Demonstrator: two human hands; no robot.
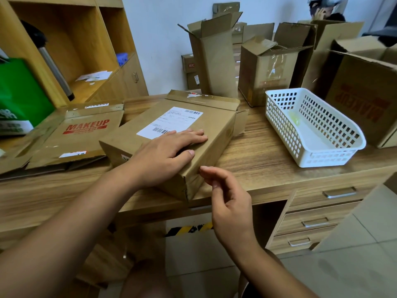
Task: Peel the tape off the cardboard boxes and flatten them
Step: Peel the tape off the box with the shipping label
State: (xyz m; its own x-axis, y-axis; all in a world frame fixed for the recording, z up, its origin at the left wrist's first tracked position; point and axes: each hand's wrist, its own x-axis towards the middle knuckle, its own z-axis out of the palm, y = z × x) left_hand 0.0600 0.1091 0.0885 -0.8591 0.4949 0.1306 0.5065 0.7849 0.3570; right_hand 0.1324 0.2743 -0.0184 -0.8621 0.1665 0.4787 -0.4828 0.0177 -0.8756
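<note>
A flat brown cardboard box (212,127) with a white shipping label (171,120) lies at the desk's front edge, one corner over the edge. My left hand (165,153) presses flat on its top, fingers straight. Just off the box's near corner, my right hand (227,196) hovers with loosely curled fingers, empty; its fingertips almost touch the box's side. A flattened box (79,136) printed MAKEUP lies to the left.
A white plastic basket (335,151) stands on the wooden desk (257,155) to the right. Several open upright boxes (217,61) line the back and right. A shelf unit (71,39) and a green bag (19,97) stand at left. Drawers (318,222) are under the desk.
</note>
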